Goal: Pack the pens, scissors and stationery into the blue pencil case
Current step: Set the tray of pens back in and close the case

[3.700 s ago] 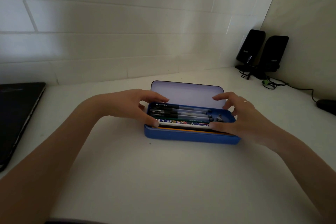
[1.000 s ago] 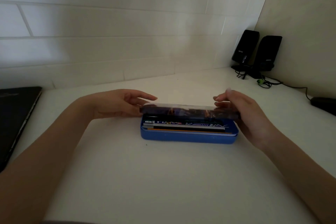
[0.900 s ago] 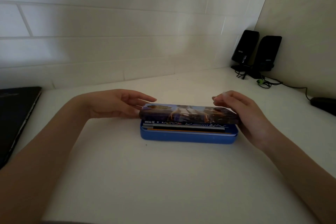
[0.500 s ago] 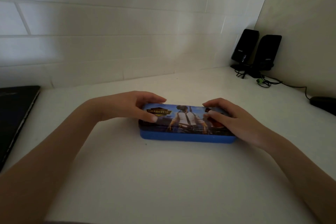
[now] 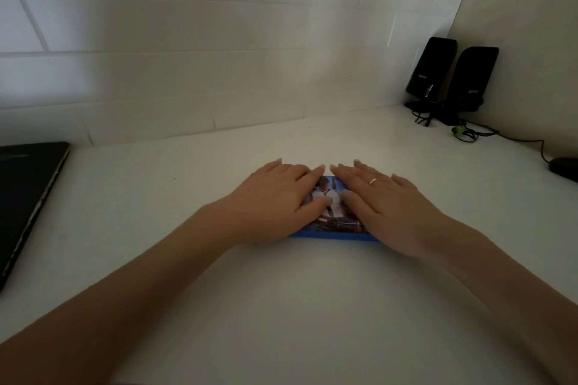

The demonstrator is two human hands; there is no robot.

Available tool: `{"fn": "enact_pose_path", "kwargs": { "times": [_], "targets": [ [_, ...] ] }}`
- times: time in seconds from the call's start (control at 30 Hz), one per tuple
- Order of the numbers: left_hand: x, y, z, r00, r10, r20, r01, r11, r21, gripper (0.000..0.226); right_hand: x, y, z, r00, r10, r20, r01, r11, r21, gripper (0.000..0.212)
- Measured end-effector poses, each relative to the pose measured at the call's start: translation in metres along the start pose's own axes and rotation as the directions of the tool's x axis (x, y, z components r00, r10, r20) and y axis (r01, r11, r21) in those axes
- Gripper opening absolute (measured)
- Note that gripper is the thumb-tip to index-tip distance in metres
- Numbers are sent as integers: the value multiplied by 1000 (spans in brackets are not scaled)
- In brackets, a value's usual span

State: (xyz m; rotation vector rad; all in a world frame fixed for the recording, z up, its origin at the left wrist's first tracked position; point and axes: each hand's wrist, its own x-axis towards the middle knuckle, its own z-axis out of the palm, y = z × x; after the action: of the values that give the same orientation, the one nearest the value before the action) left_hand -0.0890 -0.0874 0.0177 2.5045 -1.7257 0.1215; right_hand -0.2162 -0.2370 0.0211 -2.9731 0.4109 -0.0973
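**Blue pencil case lying shut under both my palms**

Blue plastic is showing only as a thin strip along the near edge of the pencil case [image 5: 331, 235], which is sitting closed on the white worktop [image 5: 281, 306] in front of me. I am laying my left hand [image 5: 275, 200] flat over its left part, fingers spread and stretched out, gripping nothing. I am pressing my right hand [image 5: 384, 206] down the same way over the right part, palm down and open, a ring [image 5: 372, 181] showing on one finger. My forefingers are almost meeting at the far edge of the lid, and between my hands the printed picture [image 5: 331, 206] on the lid is peeking through. Pens, scissors and other stationery are not showing anywhere.

Off to my left a dark laptop [image 5: 28, 197] is lying closed at the worktop's edge. Two black speakers [image 5: 450, 78] are standing in the far right corner with their cables [image 5: 469, 134] trailing, and a black mouse [image 5: 564, 167] is resting by the right wall.
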Motion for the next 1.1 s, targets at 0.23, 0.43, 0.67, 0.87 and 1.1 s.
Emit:
{"fn": "enact_pose_path", "kwargs": {
  "times": [0.23,0.43,0.67,0.87,1.1],
  "targets": [
    [3,7,13,988,50,-147,-46,998,35,78,-4,-6,10,977,-5,-213,-16,995,-97,73],
    [1,8,-3,1000,5,2,-5,992,-127,63,-6,6,-7,993,93,-75,-22,755,655,42],
    [4,13,-13,996,-65,68,77,976,-203,57,2,27,-14,935,350,-57,-151,538,829,40],
    [-1,25,-5,998,-63,-25,59,988,-143,61,5,14,3,935,342,-98,-223,779,587,42],
    [-7,30,3,983,-62,-172,50,996,-77,61,-2,10,15,860,381,-339,-110,788,606,31]
  ]
}}
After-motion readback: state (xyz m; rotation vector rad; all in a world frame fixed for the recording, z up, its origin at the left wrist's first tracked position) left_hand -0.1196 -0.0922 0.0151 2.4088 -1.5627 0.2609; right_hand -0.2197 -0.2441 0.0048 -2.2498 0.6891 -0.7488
